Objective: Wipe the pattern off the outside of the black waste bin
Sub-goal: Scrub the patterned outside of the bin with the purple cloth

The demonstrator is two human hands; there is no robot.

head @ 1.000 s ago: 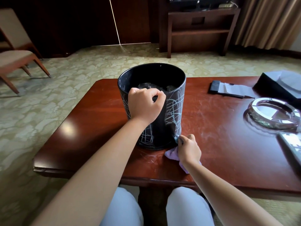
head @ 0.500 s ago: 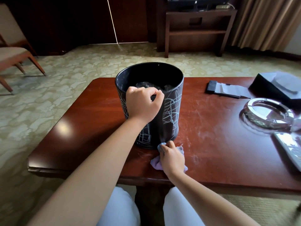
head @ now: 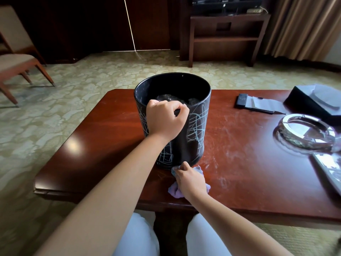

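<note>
The black waste bin (head: 195, 130) stands upright on the red-brown table (head: 103, 145), its outside scribbled with pale chalk-like lines. A dark strip down the near side carries no lines. My left hand (head: 164, 121) grips the bin's near rim, fingers curled over the edge. My right hand (head: 190, 179) holds a crumpled lilac cloth (head: 174, 191) at the foot of the bin, pressing it against the bottom edge of the near wall. Dark crumpled plastic lies inside the bin.
Pale dust smears the table to the right of the bin. At the right are a glass ashtray (head: 304, 133), a black tissue box (head: 313, 100), a notepad with a pen (head: 258, 104) and a remote (head: 330, 172). A chair (head: 16, 65) stands on the carpet at left.
My right hand with the cloth has slid left along the bin's base from its right corner to the middle of the near side. My left hand has kept its grip on the rim.
</note>
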